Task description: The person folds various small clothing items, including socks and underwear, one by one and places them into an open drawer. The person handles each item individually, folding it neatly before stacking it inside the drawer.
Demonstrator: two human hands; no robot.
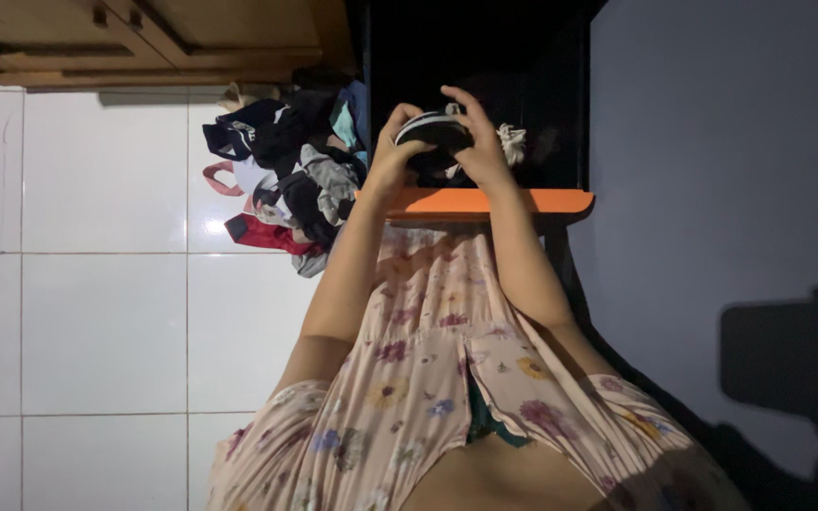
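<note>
While both hands meet over the open drawer, the left hand [392, 156] and the right hand [478, 142] are each closed on the same small black rolled bundle of cloth with a white striped edge [433, 132], thumbs on the near side and fingers curled over the far side, so the bundle hangs pinched between them just above the dark drawer with the orange front edge [485, 202]. It sits at about twelve o'clock from the person's lap, over the middle of the drawer's mouth. To my eye the work in hand is tightening or shaping this roll, and doing it well likely means keeping both thumbs pressed evenly so the striped edge does not slip loose, and keeping the bundle over the drawer, not past its rim. A knotted white scrap of fabric [511, 142] lies at three o'clock from the bundle, just beside the right fingers; whether it touches them I cannot tell. At nine o'clock a loose heap of dark, grey, red and pink garments [286, 175] spreads on the white glossy floor tiles [97, 312], near the left forearm, below a brown wooden cabinet [144, 43].
</note>
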